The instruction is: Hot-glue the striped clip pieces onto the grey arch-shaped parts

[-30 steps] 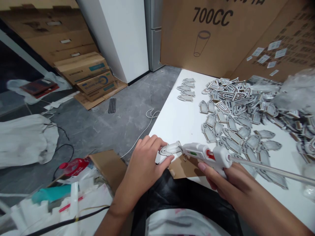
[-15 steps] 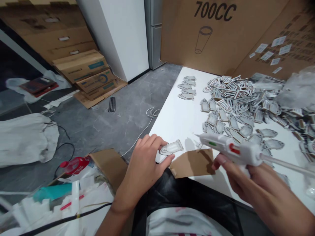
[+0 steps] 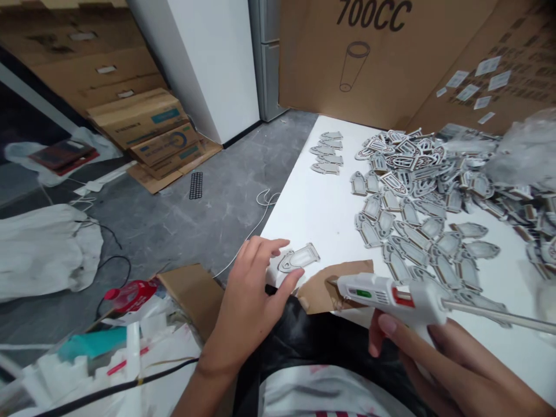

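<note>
A white hot glue gun [image 3: 391, 296] is gripped in my right hand [image 3: 452, 353], its nozzle pointing left over a brown cardboard piece [image 3: 319, 289] at the table's near edge. A glue stick [image 3: 499, 311] runs out of the gun's back. My left hand [image 3: 254, 289] is open, thumb and fingers spread around a small grey-and-white arched piece [image 3: 299, 259]. That piece lies flat on the white table [image 3: 304, 214], close to the table's left edge. Whether the thumb touches it I cannot tell.
Many similar arched pieces [image 3: 417, 226] are heaped on the table's right half; a small group [image 3: 326, 152] lies at the far left. Large cartons [image 3: 330, 75] stand behind. Left of me is a box of scraps [image 3: 186, 295], and a white cable [image 3: 260, 217] trails across the floor.
My left fingers have opened off the arched piece, which stays on the table. My right hand has brought the glue gun down and left, its nozzle now over the cardboard piece.
</note>
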